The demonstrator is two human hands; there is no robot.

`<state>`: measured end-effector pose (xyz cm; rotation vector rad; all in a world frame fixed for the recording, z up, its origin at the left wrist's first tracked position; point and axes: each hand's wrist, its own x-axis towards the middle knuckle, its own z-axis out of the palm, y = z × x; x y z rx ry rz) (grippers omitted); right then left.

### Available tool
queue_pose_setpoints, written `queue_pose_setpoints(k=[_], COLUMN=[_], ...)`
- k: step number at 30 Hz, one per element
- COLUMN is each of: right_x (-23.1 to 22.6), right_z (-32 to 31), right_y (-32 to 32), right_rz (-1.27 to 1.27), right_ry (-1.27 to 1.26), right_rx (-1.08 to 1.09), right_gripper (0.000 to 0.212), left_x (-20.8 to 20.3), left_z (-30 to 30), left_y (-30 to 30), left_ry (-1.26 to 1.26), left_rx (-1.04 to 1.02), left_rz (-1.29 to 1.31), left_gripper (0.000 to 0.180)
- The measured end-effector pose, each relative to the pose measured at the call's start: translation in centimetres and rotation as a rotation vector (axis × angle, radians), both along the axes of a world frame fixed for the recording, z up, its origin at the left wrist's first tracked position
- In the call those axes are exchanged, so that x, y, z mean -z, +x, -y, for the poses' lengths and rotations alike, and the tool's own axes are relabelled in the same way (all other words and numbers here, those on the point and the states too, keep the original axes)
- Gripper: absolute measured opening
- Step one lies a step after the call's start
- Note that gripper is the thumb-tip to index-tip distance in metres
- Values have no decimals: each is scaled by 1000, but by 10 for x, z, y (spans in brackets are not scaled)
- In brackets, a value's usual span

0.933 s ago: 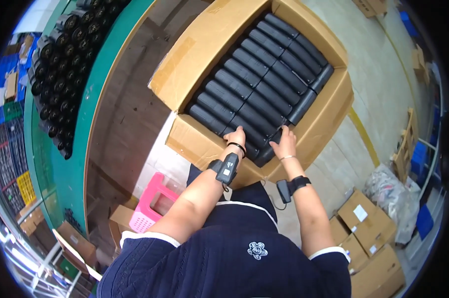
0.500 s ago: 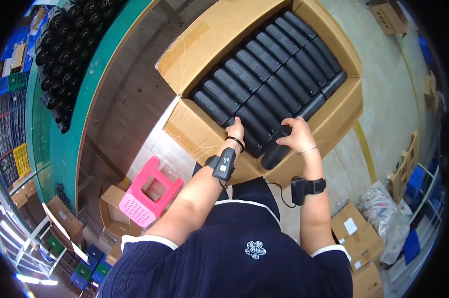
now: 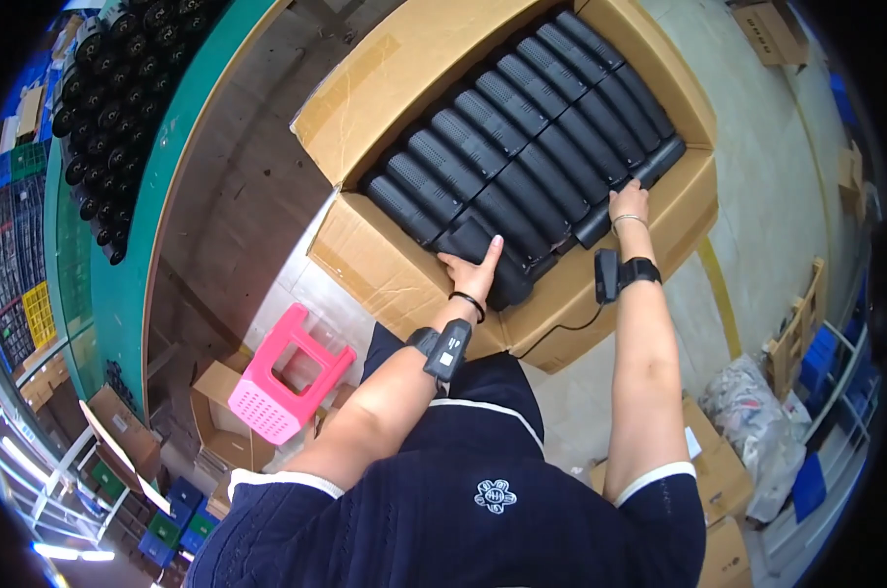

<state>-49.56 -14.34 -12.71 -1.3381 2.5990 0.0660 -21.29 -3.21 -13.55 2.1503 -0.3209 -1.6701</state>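
A large open cardboard box (image 3: 365,245) stands in front of me. Long black ribbed plastic housings (image 3: 507,122) lie in it side by side, in two rows. My left hand (image 3: 473,274) is at the near left part of the rows, thumb and fingers spread around the near end of one black housing (image 3: 468,237). My right hand (image 3: 630,203) is at the box's right side, fingers curled on a black housing (image 3: 594,225) lying crosswise along that wall. Its fingertips are partly hidden. Each forearm wears a strapped black device.
A pink plastic stool (image 3: 292,372) and a small open carton (image 3: 223,416) stand at left. The green-edged table (image 3: 154,211) beyond them bears a stack of black cylindrical parts (image 3: 120,108). Cartons (image 3: 713,470) and a clear plastic bag (image 3: 752,421) lie at lower right.
My right hand has moved away from the near corner, up and right along the box wall. My left hand has shifted slightly nearer, its thumb and fingers now spread around a housing end.
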Motion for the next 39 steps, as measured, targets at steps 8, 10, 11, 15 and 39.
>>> queue_pose_setpoints(k=[8, 10, 11, 15, 39], right_x=[-5, -4, -4, 15, -44], right_z=[7, 1, -2, -24, 16], right_y=[29, 36, 40, 28, 130], right_rz=[73, 74, 77, 84, 741], right_ry=[131, 90, 52, 22, -236], right_rx=[227, 217, 206, 194, -553], right_gripper=[48, 47, 46, 65, 35], left_x=[28, 21, 17, 4, -8], left_z=[-10, -7, -5, 11, -5], left_y=[20, 16, 14, 3, 13], left_ry=[-30, -17, -2, 80, -247], left_rx=[-214, -228, -243, -185, -298], left_rz=[-189, -166, -139, 45, -213], left_gripper=[118, 117, 116, 113, 114])
